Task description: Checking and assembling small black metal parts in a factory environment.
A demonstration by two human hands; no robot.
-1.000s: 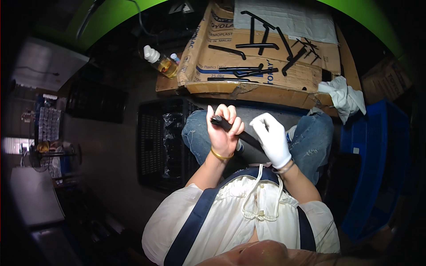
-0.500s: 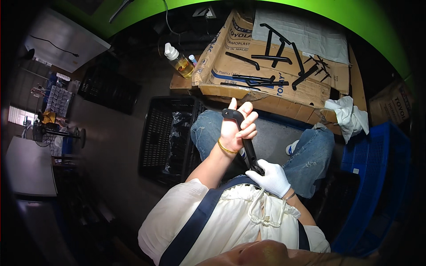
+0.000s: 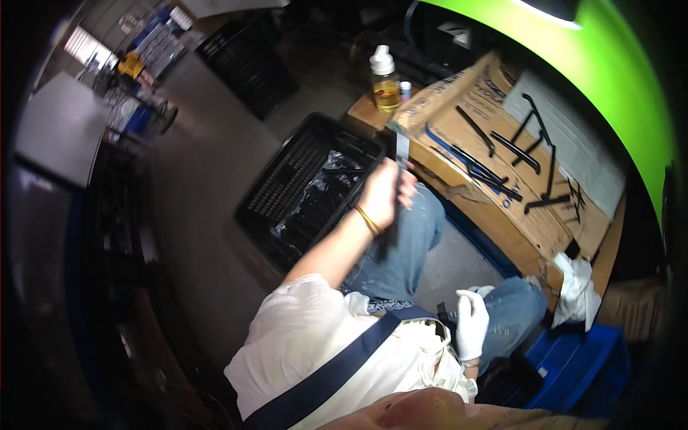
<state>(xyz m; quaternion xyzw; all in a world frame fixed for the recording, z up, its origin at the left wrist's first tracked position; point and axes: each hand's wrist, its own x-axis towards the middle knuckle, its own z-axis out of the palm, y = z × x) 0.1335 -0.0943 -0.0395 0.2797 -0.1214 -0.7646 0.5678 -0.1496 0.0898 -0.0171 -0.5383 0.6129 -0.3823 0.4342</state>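
My left hand (image 3: 387,195), bare and with a yellow bracelet, is closed round a black plastic handle (image 3: 399,177). Motion blurs the handle, and the fingers partly hide it. The hand is over my left knee, beside the right rim of a black slatted crate (image 3: 252,209). In the crate lie clear plastic and several black parts (image 3: 304,218). White-gloved, my right hand (image 3: 471,326) rests near my lap with its fingers loosely raised and nothing visible in them. A small dark thing beside it is too unclear to name.
On the cardboard (image 3: 448,118) ahead right lie several black handles (image 3: 516,152). A bottle of yellow liquid (image 3: 385,80) stands at its far left corner. White cloth (image 3: 575,290) hangs at the near right, above a blue basket (image 3: 584,369). Another black crate (image 3: 247,68) sits far left.
My left hand has swung toward the crate, carrying the black handle. The right hand has let go of the handle's lower end and is now apart from it. The view has turned left.
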